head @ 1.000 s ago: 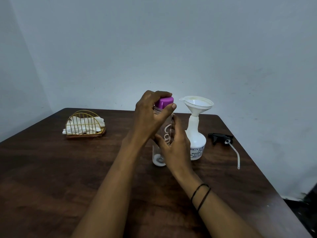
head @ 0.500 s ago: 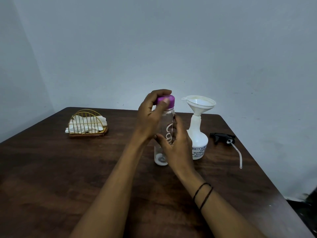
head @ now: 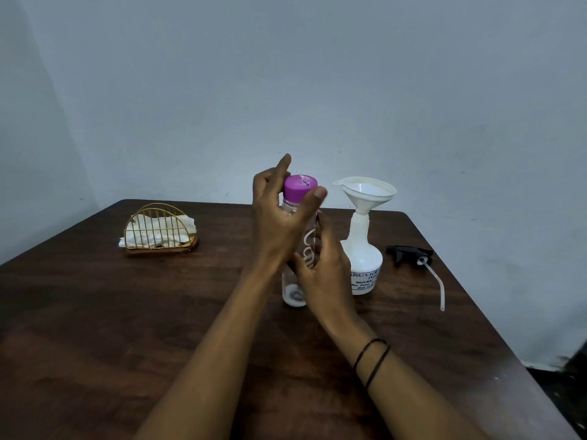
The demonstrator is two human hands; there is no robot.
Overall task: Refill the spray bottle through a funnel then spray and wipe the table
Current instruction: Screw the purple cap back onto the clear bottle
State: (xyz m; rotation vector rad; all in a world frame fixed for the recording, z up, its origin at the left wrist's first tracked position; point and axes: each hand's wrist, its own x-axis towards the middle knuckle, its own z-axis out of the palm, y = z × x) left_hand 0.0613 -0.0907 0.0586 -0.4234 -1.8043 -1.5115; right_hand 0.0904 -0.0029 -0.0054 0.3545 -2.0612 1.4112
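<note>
A clear water bottle (head: 293, 293) with a purple cap (head: 300, 185) stands upright mid-table. My right hand (head: 324, 277) is wrapped around its body from the near right. My left hand (head: 276, 223) is at the cap with fingers spread: the index finger points up behind the cap and the thumb lies in front, just below it. To the right, a white spray bottle (head: 363, 258) stands with a white funnel (head: 365, 190) seated in its neck. Its black spray head (head: 408, 252) with a dip tube lies on the table further right.
A gold wire holder (head: 158, 230) with white cloths or napkins sits at the back left of the dark wooden table (head: 95, 312). The table's right edge runs close to the spray head. A pale wall stands just behind the table.
My left hand was clamped over the purple cap; its fingers have now loosened and spread, exposing the cap's top. My right hand stays on the bottle body.
</note>
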